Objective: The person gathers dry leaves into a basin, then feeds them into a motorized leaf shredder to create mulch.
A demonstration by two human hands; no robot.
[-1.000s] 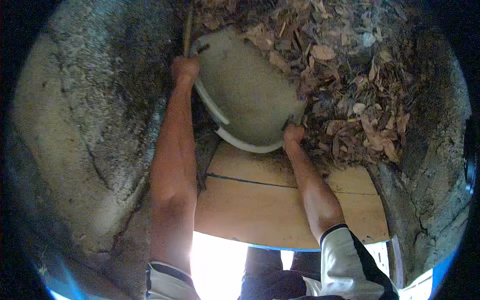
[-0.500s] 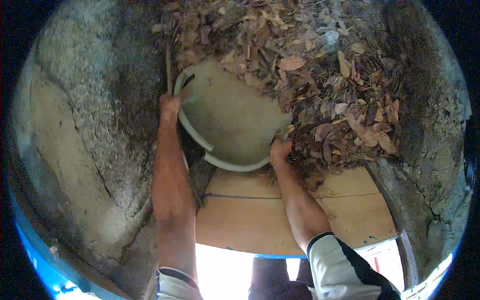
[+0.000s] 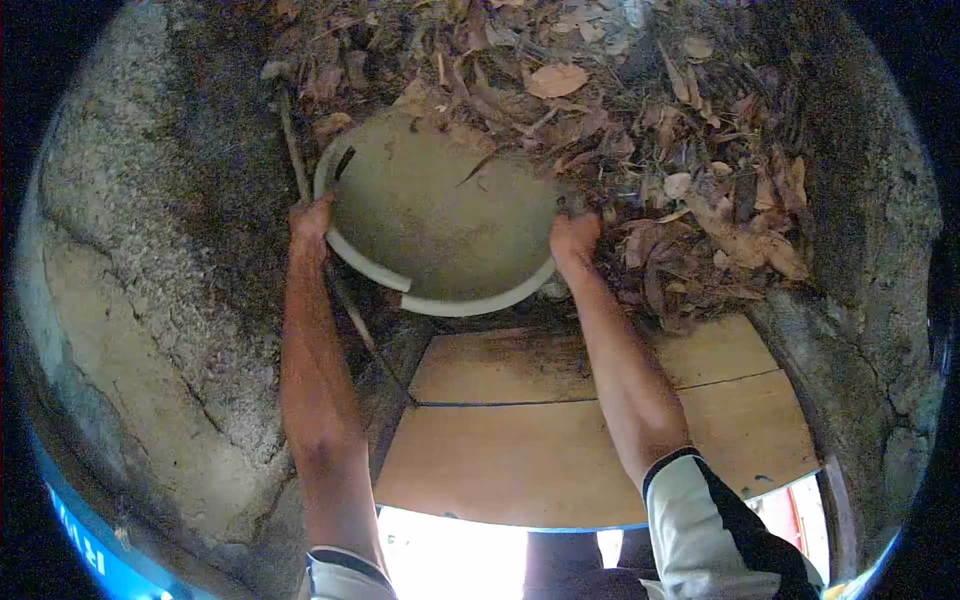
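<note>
A pale grey-green plastic basin [image 3: 480, 303] lies tilted at the edge of a heap of dry leaves [image 3: 720, 200], with its far lip among them. Its rim is broken at the lower left, and a dark handle slot shows at the upper left. My left hand [image 3: 310, 222] is closed on the left rim, right where a thin stick [image 3: 294, 150] passes. My right hand [image 3: 575, 238] grips the opposite rim, beside the leaves. Some leaf bits and a thin twig lie over the far part of the basin; its bottom is mostly bare.
Rough concrete walls [image 3: 110, 290] rise on the left and right. In front of me, wooden boards [image 3: 500, 460] with a dark seam and scattered dirt span the gap between them. A blue strip [image 3: 85, 535] with white lettering shows at the lower left.
Both hands and the basin have shifted up and left in view, and the basin now sits more level. More leaf bits and a twig show over its far side.
</note>
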